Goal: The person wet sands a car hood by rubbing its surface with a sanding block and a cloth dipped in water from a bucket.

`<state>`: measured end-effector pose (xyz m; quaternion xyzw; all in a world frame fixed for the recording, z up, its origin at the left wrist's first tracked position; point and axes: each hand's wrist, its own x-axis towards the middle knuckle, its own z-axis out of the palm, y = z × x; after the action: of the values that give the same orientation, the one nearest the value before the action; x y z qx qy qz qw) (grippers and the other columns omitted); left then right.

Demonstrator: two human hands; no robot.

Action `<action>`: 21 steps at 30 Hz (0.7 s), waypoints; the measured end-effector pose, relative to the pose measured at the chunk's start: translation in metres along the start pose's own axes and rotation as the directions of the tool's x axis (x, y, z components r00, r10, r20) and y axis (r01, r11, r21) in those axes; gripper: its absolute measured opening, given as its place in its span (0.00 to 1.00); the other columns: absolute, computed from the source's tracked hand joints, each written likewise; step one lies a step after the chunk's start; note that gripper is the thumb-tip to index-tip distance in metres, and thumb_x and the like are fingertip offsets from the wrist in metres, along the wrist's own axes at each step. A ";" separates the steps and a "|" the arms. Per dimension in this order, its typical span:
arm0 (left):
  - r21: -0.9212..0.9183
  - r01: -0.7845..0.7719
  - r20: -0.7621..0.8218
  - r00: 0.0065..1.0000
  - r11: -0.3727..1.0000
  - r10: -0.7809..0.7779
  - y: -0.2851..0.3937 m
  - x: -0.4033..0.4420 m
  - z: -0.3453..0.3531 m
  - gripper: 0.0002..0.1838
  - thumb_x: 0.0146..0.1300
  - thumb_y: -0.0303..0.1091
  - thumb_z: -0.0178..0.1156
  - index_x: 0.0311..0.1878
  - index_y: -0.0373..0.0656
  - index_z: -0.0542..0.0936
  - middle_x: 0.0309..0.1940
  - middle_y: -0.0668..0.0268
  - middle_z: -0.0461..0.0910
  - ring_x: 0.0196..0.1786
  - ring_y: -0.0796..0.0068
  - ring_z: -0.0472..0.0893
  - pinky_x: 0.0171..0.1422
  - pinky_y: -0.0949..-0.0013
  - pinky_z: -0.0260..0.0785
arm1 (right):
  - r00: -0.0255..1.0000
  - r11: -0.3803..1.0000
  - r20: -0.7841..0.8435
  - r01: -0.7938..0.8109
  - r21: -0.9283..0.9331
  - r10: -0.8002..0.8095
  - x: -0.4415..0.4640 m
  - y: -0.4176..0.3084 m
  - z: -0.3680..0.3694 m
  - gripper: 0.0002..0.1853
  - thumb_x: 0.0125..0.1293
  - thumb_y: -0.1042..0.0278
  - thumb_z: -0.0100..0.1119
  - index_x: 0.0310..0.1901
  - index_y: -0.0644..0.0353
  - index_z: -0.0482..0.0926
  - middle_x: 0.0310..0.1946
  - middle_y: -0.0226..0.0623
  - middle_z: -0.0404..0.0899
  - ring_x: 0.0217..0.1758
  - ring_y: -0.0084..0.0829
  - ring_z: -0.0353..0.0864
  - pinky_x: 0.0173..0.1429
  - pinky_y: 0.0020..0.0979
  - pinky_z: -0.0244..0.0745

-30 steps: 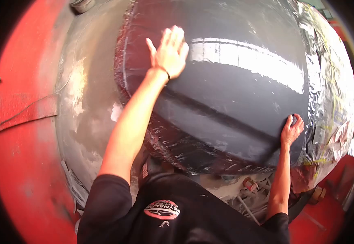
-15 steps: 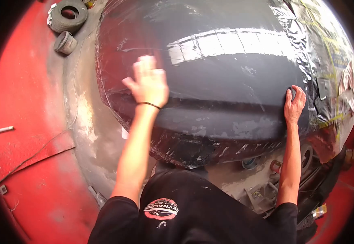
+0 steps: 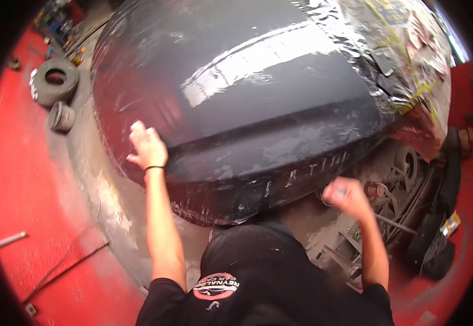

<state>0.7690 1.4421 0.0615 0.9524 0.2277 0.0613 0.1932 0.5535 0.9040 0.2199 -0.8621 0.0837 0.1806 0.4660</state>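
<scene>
A dark, glossy car hood (image 3: 258,125) with scuffs and dull grey patches spreads out before me, a bright window reflection across it. My left hand (image 3: 148,146), a thin dark band at its wrist, lies on the reddish left part of the hood with fingers stretched out. Off the hood's front edge on the right, my right hand (image 3: 349,196) is closed and smeared by motion. A small greyish piece shows between its fingers, too blurred to name. Part of a round container's rim shows just behind that hand.
Crinkled masking plastic (image 3: 394,65) with yellow tape covers the car at upper right. A tire (image 3: 69,81) and a bucket (image 3: 62,117) stand on the floor at left. Car parts (image 3: 405,163) lie at lower right. A white tube (image 3: 10,239) rests on the red floor.
My right hand has left the hood's right side and come down and left, past its front edge. My left hand has slid down and left in view. The view itself has shifted.
</scene>
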 end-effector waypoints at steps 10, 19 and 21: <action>0.001 -0.265 0.033 0.964 0.964 0.265 0.115 -0.087 0.015 0.39 0.90 0.55 0.43 0.95 0.51 0.49 0.97 0.65 0.43 0.97 0.55 0.42 0.88 0.13 0.32 | 0.755 0.523 0.322 -0.637 0.566 0.571 -0.259 0.106 0.117 0.14 0.70 0.71 0.79 0.55 0.61 0.91 0.40 0.19 0.86 0.42 0.14 0.81 0.47 0.23 0.77; 0.017 -0.095 0.008 0.995 0.995 0.095 0.150 -0.100 0.027 0.38 0.90 0.56 0.40 0.95 0.53 0.50 0.97 0.67 0.43 0.97 0.57 0.42 0.88 0.14 0.29 | 0.758 0.606 0.321 -0.649 0.459 0.568 -0.252 0.236 0.039 0.14 0.67 0.71 0.78 0.53 0.59 0.90 0.36 0.19 0.83 0.36 0.15 0.76 0.41 0.25 0.73; 0.034 -0.039 0.003 0.999 0.999 0.038 0.167 -0.111 0.030 0.38 0.90 0.57 0.39 0.95 0.53 0.50 0.97 0.67 0.43 0.97 0.58 0.42 0.88 0.14 0.29 | 0.743 0.479 0.402 -0.659 0.580 0.536 -0.257 0.243 0.008 0.11 0.68 0.71 0.77 0.50 0.60 0.91 0.34 0.19 0.83 0.35 0.15 0.76 0.41 0.25 0.73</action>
<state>0.7447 1.2441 0.0969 0.9598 0.2101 0.0600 0.1762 0.2391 0.7705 0.1276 -0.5202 0.4011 0.3574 0.6639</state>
